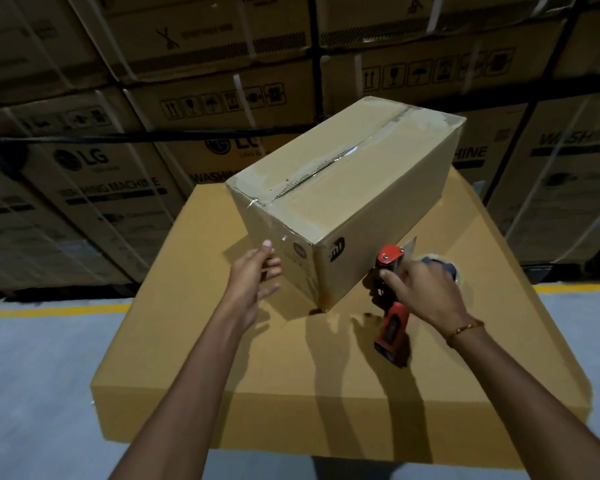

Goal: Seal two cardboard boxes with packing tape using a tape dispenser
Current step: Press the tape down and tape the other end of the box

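Two bare hands over large flat cardboard box (222, 375). Left hand (253, 275), fingers loosely spread, at near end of taped brown carton (343, 188); contact unclear. Right hand (420, 289) grips red tape dispenser (392, 327) beside carton. Behind: stacked washing-machine cartons (94, 181), grey floor (32, 375).

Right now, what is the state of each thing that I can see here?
small box: flaps closed, top seam taped, tape wrinkled
large box: lying flat, bearing the small box
tape dispenser: resting on the large box
left hand: open, on the small box's end
right hand: on the dispenser's top
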Tool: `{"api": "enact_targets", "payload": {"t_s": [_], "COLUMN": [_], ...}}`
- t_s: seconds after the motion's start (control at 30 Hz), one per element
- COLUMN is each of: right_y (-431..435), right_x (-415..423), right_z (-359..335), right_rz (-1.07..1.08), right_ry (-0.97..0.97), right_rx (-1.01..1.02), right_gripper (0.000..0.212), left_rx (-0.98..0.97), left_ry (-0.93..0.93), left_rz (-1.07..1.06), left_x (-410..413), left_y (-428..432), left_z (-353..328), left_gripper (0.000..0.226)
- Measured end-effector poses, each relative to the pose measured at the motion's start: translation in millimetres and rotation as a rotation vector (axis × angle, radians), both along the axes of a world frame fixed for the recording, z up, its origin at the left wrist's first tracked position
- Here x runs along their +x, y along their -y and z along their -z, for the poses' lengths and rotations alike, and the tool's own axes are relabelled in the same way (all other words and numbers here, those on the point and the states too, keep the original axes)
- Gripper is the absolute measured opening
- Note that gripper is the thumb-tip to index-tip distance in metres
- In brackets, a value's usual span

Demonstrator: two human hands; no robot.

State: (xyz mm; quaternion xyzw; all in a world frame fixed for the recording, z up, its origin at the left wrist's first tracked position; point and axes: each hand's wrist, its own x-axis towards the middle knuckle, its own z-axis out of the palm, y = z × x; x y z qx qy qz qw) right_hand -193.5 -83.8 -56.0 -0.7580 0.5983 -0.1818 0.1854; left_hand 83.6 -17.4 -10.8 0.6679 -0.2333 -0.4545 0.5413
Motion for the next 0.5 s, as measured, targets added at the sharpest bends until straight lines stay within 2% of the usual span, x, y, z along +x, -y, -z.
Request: {"api": "enact_targets", "payload": {"t_s": [0.03,0.1,0.17,0.23,0.37,0.5], "right_y": [1.4,1.0,-1.5,-3.1,1.9,5.0], "right_x": [11.8,36.6,62.5,86.4,116.0,121.5], "right_z": [-13.6,-42.9,-67.2,-79.4,-77.7,-75.9], "right_rz": [-0.055,-0.156,-0.236,-0.281,-0.298,-0.319], "right_ry": [0.097,0.266,0.312,0.266,0.102,0.055], "right_rx": [-0.041,-0.126,-0.22,-0.269,-0.283,-0.277], "right_gripper": [0.044,0.043,0.035,0.031,0.025,0.015], "left_rx": [-0.006,-0.036,-0.05,-0.059,-0.076,-0.081], "left_ry": [-0.13,-0.265,-0.31,-0.317,-0.239,-0.103], "left_rz": [0.025,0.053,0.065,0.081,0.067,0.094], "left_x": [-3.5,-12.1,-19.7,-25.9,-30.4,-22.5], "left_y": [1.1,5.5,11.1,16.9,26.4,28.3], "left_z": [-0.6,-2.4,-4.2,-6.1,-2.1,5.9], "left_gripper": [0.034,0.042,0.031,0.012,0.02,0.024]}}
